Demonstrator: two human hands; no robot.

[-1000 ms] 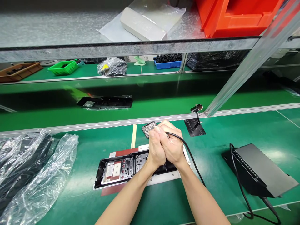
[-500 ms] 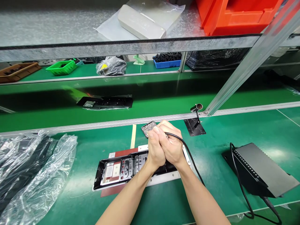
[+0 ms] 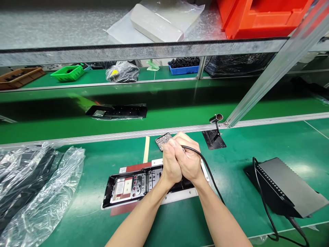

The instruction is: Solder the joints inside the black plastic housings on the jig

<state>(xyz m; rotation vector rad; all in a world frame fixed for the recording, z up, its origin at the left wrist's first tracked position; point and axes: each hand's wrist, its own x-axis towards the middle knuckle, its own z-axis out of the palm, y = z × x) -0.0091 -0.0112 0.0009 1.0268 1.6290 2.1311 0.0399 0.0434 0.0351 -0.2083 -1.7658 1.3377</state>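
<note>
Both my hands are closed together above the black plastic housing (image 3: 110,190). My left hand (image 3: 171,164) and my right hand (image 3: 189,156) wrap round what looks like a corded electric screwdriver, its body hidden by the fingers. A black cable (image 3: 203,159) leaves the top of the grip and curves down to the right. The long, open housing lies in a white fixture (image 3: 180,196) with reddish-brown plates; my hands and forearms cover its right part. Just behind my hands lies a small black tray (image 3: 162,140) of tiny metal parts, probably screws.
A black stand with a ring holder (image 3: 216,132) is behind my right hand. Right lies a grey-black power box (image 3: 285,187) with cables. Plastic-wrapped black parts (image 3: 38,192) lie left. A metal shelf (image 3: 102,51) and slanted post (image 3: 262,75) frame the bench. Another wrapped part (image 3: 118,111) lies behind.
My hands keep the same grip and place over the housing. Only the camera view has shifted very slightly.
</note>
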